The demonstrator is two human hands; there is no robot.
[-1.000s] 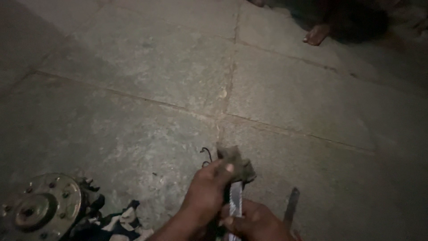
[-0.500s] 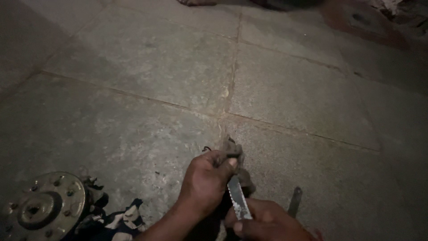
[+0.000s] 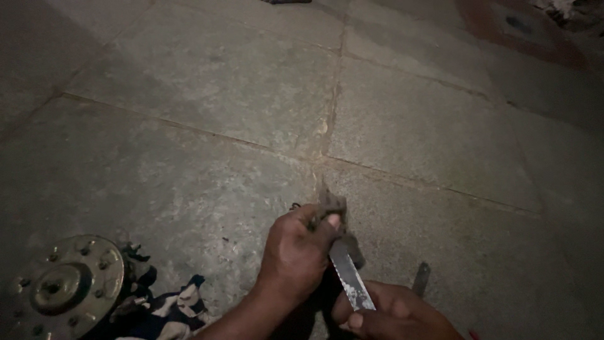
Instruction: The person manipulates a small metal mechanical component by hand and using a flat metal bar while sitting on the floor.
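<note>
The left hand [image 3: 296, 252] is clenched around a small wad of grey rag [image 3: 331, 204], thumb pressed over it, and the wad is squeezed onto the upper end of a flat metal blade [image 3: 351, 281]. Only a tuft of the rag pokes out above the knuckles; the rest is buried in the fist, as is the blade's tip, so its full length cannot be made out. The right hand [image 3: 393, 315] grasps the blade's lower end, thumb laid along the flat; its fingers and whatever handle the blade has are cut off by the bottom edge of the frame. The blade's visible stretch is pale and mottled, with one edge that may be toothed, though the dim light leaves that unclear.

Taking the blade as the mark: just to its right, a short dark metal strip [image 3: 420, 278] lies on the stone floor [image 3: 220, 113], partly behind the right hand. Well to the blade's left sits a round metal hub [image 3: 66, 286] with bolt holes around a raised centre, its lower rim cropped. Between hub and blade lies a crumpled dark cloth with pale patches [image 3: 167, 310], also cut off below. Beyond the blade, floor joints cross. The far corners are too dark to read.
</note>
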